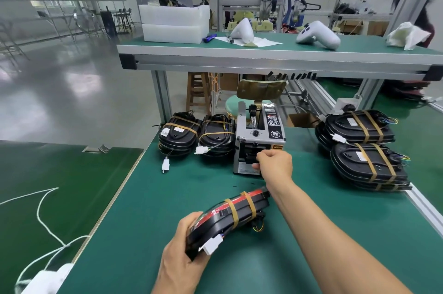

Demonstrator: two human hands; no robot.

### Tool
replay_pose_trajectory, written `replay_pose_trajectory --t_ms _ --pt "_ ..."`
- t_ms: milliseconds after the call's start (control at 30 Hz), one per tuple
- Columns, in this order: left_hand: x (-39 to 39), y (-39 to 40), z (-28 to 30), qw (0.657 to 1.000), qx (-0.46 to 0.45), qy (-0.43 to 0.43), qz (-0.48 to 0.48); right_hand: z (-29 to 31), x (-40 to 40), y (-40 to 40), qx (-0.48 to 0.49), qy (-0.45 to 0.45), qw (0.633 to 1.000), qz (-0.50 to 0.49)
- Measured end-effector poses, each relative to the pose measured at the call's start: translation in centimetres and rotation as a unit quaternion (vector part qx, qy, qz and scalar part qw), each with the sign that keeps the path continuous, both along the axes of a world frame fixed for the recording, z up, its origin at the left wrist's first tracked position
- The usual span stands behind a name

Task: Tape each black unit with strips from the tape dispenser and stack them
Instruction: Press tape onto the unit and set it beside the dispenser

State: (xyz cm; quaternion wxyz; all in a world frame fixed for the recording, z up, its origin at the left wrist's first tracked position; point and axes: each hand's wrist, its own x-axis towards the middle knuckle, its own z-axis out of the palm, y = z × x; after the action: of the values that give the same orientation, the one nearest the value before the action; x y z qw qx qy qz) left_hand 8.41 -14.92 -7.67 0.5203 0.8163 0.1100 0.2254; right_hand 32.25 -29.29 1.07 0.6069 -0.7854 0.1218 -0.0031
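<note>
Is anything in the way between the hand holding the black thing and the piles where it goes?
Nothing visible. The left hand holds the unit over bare mat; the path to either stack is open. The right hand is at the dispenser.

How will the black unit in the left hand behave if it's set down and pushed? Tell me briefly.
The black unit looks like rigid moulded plastic, so it should probably keep its shape. Its flat, wide form suggests sliding on the green mat rather than rolling. The loose white connector on its wires would likely dangle or snag. The left hand grips it one-handed, hinting it is fairly light.
</note>
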Motion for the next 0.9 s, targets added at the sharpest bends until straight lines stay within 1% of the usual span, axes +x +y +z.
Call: replay_pose_trajectory --t_ms 167,367,533,767,900 --pt "-0.2 -0.3 0.2 1.000 0.010 -0.002 -0.001 0.3 0.7 0.6 0.091 0.046 0.994 -0.042" --pt "-0.1 -0.2 0.3 1.000 0.024 -0.005 0.000 0.4 1.5 1.2 0.166 0.089 0.979 -0.080" --pt "-0.2 -0.4 0.6 1.000 0.019 -0.005 0.000 0.4 1.8 1.4 0.223 0.125 0.961 -0.103" --pt "-0.2 -0.4 0.5 1.000 0.010 -0.008 0.005 0.2 2.2 1.8 0.218 0.129 0.959 -0.126" --pt "-0.2 -0.5 0.6 1.000 0.011 -0.014 0.007 0.5 2.1 1.6 0.197 0.123 0.966 -0.111"
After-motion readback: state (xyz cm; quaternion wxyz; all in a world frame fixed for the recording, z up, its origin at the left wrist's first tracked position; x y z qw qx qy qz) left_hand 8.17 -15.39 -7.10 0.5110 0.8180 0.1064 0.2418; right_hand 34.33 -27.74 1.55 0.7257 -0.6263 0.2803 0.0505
